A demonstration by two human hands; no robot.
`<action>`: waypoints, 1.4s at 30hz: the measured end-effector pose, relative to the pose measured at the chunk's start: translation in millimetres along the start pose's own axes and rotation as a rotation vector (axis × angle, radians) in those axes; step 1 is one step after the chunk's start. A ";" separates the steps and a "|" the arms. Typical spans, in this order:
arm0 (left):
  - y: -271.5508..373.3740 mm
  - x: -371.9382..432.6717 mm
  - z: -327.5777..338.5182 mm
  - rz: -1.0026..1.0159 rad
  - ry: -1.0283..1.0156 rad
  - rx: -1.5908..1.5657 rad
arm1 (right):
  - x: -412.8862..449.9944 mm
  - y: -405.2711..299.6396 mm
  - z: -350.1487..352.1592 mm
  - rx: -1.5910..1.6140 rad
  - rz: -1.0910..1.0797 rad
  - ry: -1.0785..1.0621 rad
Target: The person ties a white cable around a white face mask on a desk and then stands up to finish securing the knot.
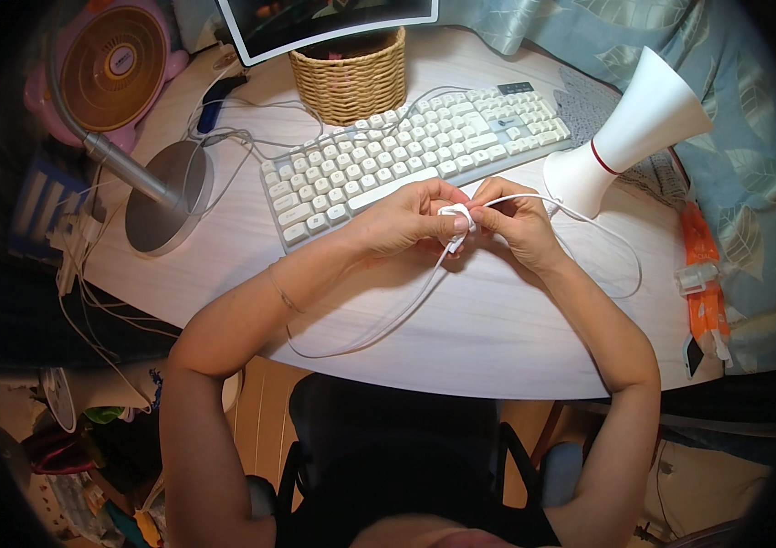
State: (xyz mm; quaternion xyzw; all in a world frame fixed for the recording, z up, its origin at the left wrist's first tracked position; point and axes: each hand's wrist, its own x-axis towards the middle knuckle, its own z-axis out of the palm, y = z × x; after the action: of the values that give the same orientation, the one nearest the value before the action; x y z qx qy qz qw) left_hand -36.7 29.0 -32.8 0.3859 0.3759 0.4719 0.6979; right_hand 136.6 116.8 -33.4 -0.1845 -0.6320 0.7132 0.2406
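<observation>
My left hand grips a small white bundle of cable between thumb and fingers, just in front of the keyboard. Thumb and fingertips of my right hand pinch the white cable at the bundle's right side. From there the cable loops out to the right over the desk, passing near the base of a white hourglass-shaped object with a red ring. A second stretch of cable drops from the bundle and curves left under my left forearm. My fingers hide part of the bundle.
A white keyboard lies beyond my hands, with a wicker basket and a monitor behind it. At left stand a round metal base and a pink heater-like appliance. An orange packet lies by the curtain.
</observation>
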 end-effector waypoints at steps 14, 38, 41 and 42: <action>2.8 -0.6 -0.4 -0.048 -0.072 0.250 | -1.4 -1.8 0.6 0.061 -0.078 0.041; 2.3 -5.5 3.7 -0.118 -0.125 0.093 | -0.2 0.5 0.8 -0.009 -0.034 0.037; 9.5 -5.1 -1.4 -0.200 -0.171 0.226 | 1.8 1.5 -2.5 -0.019 -0.065 0.099; 16.4 -6.6 -1.4 -0.251 -0.153 0.395 | 2.9 2.4 -4.7 -0.021 -0.058 0.107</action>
State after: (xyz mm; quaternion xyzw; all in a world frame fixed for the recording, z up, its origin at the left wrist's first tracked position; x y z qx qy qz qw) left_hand -45.8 27.2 -17.7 0.4997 0.4519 0.2681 0.6887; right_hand 136.6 122.0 -36.3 -0.2067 -0.6307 0.6883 0.2928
